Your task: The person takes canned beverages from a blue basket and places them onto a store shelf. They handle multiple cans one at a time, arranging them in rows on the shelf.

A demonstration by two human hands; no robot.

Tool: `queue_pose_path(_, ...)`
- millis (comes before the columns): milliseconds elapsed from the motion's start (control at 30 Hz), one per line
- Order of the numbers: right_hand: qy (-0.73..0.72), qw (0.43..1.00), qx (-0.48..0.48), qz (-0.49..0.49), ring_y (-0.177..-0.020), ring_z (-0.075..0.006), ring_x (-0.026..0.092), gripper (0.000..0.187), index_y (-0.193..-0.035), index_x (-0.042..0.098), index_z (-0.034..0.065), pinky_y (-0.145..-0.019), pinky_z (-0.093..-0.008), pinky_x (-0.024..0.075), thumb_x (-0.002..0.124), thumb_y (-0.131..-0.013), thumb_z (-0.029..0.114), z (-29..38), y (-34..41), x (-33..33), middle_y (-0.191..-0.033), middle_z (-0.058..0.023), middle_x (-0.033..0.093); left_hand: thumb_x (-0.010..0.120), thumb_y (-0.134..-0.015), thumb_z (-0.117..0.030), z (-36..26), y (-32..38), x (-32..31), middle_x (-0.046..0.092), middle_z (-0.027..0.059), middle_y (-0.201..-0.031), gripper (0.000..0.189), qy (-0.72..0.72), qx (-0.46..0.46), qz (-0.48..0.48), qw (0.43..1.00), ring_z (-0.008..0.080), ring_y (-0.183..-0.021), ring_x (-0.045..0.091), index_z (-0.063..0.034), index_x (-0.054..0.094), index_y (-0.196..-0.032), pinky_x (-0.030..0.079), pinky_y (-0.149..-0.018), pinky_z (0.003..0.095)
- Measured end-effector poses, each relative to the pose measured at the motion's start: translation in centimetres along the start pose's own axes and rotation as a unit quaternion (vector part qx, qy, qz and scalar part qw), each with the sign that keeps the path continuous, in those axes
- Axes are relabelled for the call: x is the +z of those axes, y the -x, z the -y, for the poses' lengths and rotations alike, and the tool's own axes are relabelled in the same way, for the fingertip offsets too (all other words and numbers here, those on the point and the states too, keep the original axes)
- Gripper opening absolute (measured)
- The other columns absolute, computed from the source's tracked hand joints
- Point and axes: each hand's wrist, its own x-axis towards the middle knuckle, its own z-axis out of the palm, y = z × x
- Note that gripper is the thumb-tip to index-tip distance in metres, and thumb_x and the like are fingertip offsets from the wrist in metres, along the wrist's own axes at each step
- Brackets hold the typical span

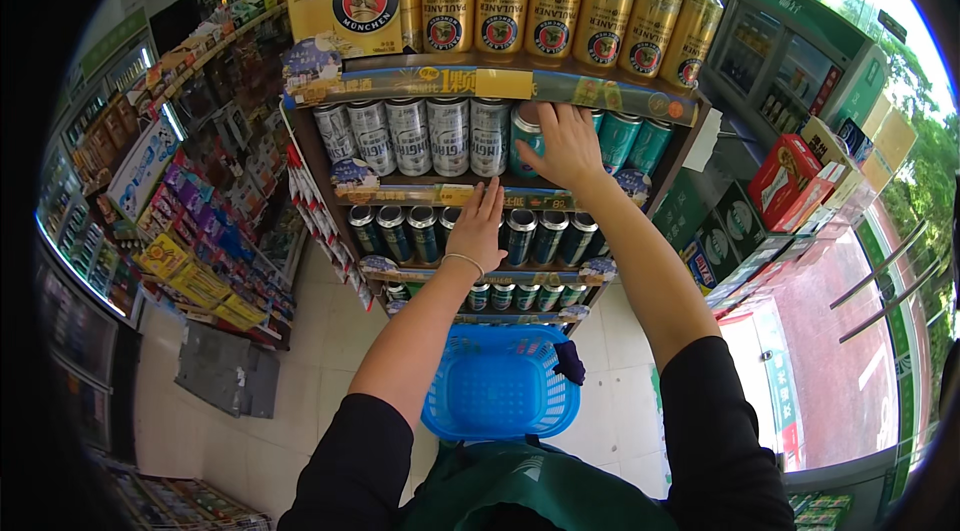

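On the second shelf, my right hand (566, 143) rests its fingers on a teal can (527, 133) at the left end of a row of teal cans (620, 139); whether the fingers grip it is unclear. My left hand (480, 227), a bracelet at its wrist, lies with straight fingertips at the price rail (405, 195) under that shelf and holds nothing visible. Silver beer cans (449, 137) stand left of the teal ones. Gold Paulaner cans (502, 2) and a yellow Paulaner carton (345, 2) fill the top shelf. Dark cans (521, 237) line the shelf below, partly hidden by my left hand.
A blue plastic basket (495, 422) with a dark cloth (569, 363) on its rim stands before the shelf, below my arms. Snack racks (225, 231) run along the left. Stacked beer cartons (739, 219) and a glass-door fridge (795, 58) are on the right.
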Motion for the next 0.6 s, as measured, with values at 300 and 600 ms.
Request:
queue_pose_path(300,0.034,0.989,0.044,0.137,-0.110,-0.0355,0.058,0.053,-0.120,0.060,0.0044,-0.092,-0.0488,0.0445,0.066,-0.085,0.045,-2.0,-1.6,0.0,-0.115,-0.0155,0.064,0.081,-0.073,-0.043,-0.1,-0.1,0.0,0.002,0.0137,-0.162,0.117,0.002,-0.001,0.000,1.000,0.0341,-0.148,0.012,-0.0020,0.007,-0.154,0.026,-0.119,0.0400)
queue_pose_path(600,0.009,0.943,0.115,0.313,-0.112,-0.0353,0.060,0.053,-0.123,0.063,0.0053,-0.095,-0.0462,0.0481,0.057,-0.091,0.048,-2.0,-4.1,-0.8,-0.123,-0.0162,0.063,0.082,-0.071,-0.045,0.0,0.0,0.2,0.003,0.0160,-0.161,0.119,-0.006,0.006,-0.013,1.000,0.0357,-0.148,0.013,0.0005,0.009,-0.153,0.026,-0.119,0.0401)
